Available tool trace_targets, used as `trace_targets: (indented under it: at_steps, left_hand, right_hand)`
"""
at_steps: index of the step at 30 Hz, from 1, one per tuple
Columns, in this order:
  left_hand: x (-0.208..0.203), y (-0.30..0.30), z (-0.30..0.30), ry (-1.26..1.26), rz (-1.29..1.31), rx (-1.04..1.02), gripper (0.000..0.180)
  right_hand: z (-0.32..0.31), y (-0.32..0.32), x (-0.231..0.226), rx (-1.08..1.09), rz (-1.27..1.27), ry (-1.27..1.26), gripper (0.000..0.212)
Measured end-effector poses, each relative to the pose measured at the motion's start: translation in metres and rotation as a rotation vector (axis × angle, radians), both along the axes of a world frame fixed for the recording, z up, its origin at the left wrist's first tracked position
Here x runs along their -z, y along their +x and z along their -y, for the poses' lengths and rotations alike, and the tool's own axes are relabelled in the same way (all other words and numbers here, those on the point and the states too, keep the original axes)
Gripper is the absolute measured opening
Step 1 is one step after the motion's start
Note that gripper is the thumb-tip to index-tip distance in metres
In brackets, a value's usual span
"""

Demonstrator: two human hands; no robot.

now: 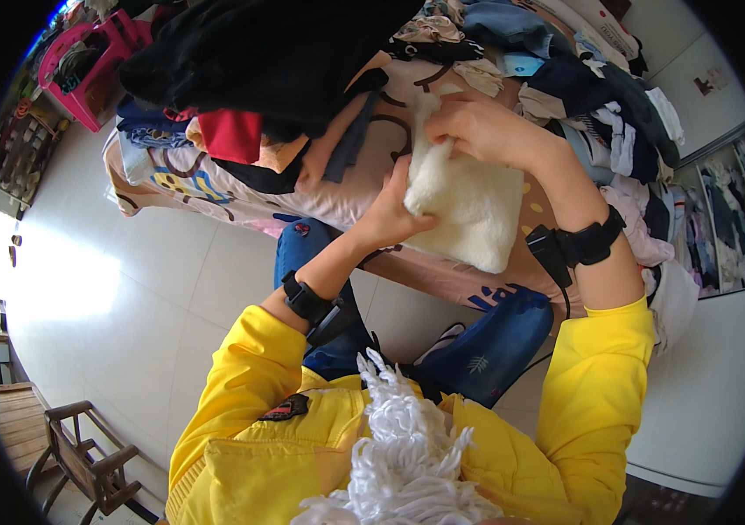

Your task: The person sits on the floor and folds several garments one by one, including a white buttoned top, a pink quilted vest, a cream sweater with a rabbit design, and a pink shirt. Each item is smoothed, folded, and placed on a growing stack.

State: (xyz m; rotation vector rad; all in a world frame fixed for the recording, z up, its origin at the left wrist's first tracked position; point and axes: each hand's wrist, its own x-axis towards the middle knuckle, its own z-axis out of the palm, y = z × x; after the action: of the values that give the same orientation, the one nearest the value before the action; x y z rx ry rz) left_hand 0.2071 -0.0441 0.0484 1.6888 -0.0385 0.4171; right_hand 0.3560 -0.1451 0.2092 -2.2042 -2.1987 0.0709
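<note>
Grip pinching fluffy, squarish cream-white fabric (473, 219), upper centre of frame: my left hand (392, 210) at left edge, right hand (484, 131) at top.

pink plastic chair (120, 52) upper left; wooden chair (75, 464) lower left; white cabinet (705, 376) right; pale tiled floor (145, 341)
</note>
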Motion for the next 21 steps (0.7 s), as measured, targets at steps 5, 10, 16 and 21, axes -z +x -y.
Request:
trace_targets:
  at_steps: [5,10,16,21]
  left_hand:
    - [-0.014,-0.001,0.001,-0.529,-0.157,0.075,0.074]
    - [-0.018,0.002,-0.010,-0.482,-0.394,-0.006,0.064]
    - [-0.017,0.010,-0.023,-0.278,-0.427,-0.011,0.049]
    - [-0.020,0.033,-0.029,-0.606,-0.518,0.152,0.044]
  right_hand:
    - [-0.012,-0.006,0.016,-0.090,0.000,0.049,0.013]
    - [-0.019,-0.020,0.049,-0.092,0.190,0.188,0.024]
    - [0.040,-0.032,0.104,0.381,-0.009,0.590,0.060]
    - [0.099,-0.059,0.128,0.938,-1.194,0.998,0.083]
